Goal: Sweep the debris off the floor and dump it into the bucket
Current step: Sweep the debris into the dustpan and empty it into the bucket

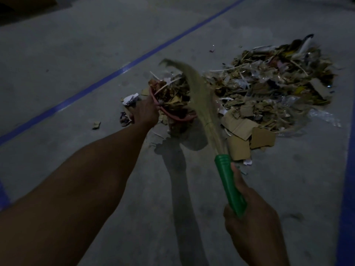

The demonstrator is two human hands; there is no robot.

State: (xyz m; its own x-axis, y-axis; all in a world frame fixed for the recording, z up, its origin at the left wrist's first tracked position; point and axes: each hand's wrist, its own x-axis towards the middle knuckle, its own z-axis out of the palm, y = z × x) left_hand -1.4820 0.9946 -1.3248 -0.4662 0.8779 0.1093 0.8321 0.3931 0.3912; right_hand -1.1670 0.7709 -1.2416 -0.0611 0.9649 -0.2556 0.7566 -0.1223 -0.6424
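Right grip (251, 214): clasps green broom handle (228, 181), bristles (196, 93) blurred across red-rimmed container (172, 117) heaped with scraps. Left grip (145, 111): clutches that rim. Beyond, debris pile (269, 89) on concrete floor (96, 54), cardboard pieces (238, 146) nearest; blue line (107, 79) to left.

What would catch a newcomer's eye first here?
The sprawling debris pile of cardboard, paper and plastic lies right of centre on the grey floor. At centre the left hand grips a red-rimmed container heaped with scraps, and the right hand, lower right, holds a green-handled broom whose blurred bristles reach over it.
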